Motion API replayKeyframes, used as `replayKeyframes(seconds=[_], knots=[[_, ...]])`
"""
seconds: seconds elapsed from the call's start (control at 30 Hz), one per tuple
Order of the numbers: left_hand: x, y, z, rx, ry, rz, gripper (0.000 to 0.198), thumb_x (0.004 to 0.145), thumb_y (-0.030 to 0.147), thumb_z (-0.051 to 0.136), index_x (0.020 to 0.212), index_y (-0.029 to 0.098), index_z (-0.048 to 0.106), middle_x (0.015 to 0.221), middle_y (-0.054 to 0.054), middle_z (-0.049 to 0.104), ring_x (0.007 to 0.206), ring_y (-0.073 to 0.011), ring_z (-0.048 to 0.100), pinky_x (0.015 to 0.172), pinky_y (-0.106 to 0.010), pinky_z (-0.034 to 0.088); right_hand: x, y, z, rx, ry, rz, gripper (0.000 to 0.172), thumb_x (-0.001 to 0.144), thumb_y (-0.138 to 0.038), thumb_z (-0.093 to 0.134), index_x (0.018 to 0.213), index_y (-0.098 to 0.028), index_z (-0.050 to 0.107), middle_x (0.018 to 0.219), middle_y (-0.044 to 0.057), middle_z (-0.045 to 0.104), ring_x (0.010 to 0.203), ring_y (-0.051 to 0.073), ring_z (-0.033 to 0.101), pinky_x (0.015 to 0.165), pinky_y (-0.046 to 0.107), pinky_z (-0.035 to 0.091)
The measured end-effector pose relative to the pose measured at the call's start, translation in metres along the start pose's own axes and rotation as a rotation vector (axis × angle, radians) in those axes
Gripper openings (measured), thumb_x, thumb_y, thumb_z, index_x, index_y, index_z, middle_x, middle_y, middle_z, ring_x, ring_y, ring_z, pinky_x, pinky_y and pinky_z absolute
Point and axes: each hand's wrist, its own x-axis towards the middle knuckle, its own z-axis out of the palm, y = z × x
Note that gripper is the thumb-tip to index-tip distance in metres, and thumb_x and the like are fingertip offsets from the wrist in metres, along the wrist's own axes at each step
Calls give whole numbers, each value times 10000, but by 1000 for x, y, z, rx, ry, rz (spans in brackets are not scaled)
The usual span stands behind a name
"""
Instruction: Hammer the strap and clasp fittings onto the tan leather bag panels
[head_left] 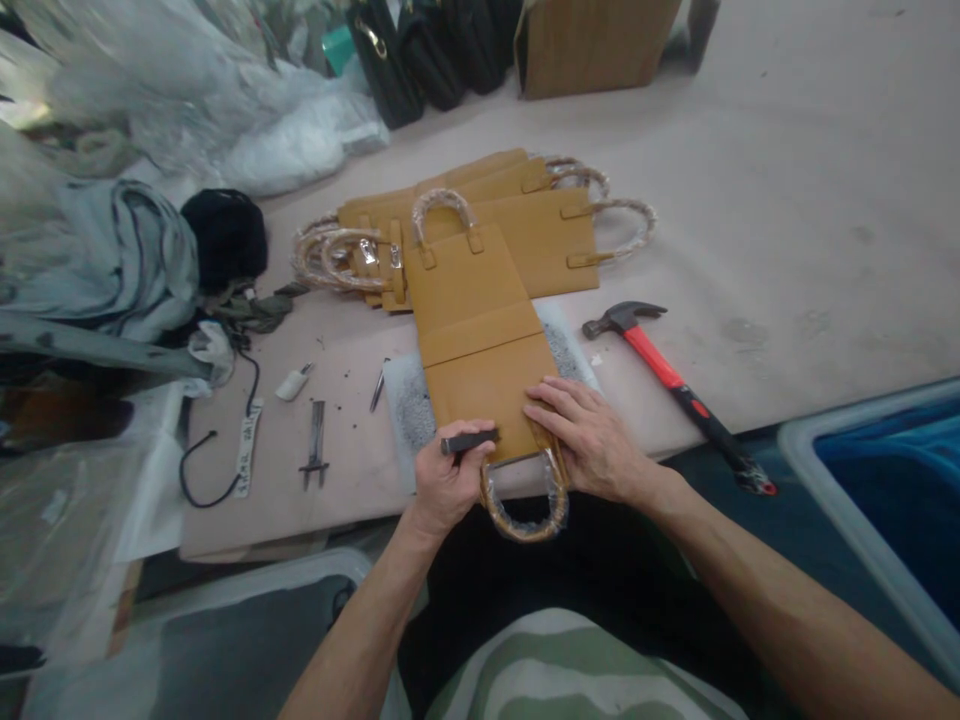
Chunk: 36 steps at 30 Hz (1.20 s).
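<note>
On a pale tabletop point(750, 180), a tan bag point(480, 340) is lying flat on a pad point(409, 405); the right hand point(592, 440), fingers released, is pressing it steady while the left hand point(448, 478) is grasping a punch point(469, 441) at its edge.

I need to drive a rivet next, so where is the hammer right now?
In the head view the hammer lies on the table to the right of the tan bag, just beyond the right hand, untouched.
</note>
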Motion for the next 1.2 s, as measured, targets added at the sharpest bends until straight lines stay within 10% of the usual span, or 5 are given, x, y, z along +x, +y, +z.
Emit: replayKeyframes(seconds=[0.63, 0.97, 1.2], knots=[[-3, -19, -3, 88, -38, 117, 232, 766, 182, 858, 900, 227, 673, 992, -62, 785, 1014, -222, 737, 1075, -406, 527, -2, 1, 1, 22, -5, 13, 484, 898, -170, 568, 1381, -177, 593, 1467, 164, 561, 1438, 345, 432, 1178, 556, 388], [3, -29, 2, 421, -52, 814, 216, 875, 83, 707, 1052, 181, 631, 984, -75, 795, 925, -186, 785, 850, -308, 649, -1, 1, 0, 0, -4, -10, 455, 884, -181, 576, 1333, -111, 614, 1445, 197, 571, 1406, 372, 454, 1147, 566, 414], [-8, -33, 8, 497, 59, 860, 230, 907, 80, 685, 1103, 163, 597, 1015, -95, 786, 960, -195, 784, 857, -328, 659, -2, 1, -1, 8, -7, 0, 454, 898, -167, 539, 1347, -144, 600, 1456, 181, 567, 1423, 353, 441, 1157, 568, 404]])
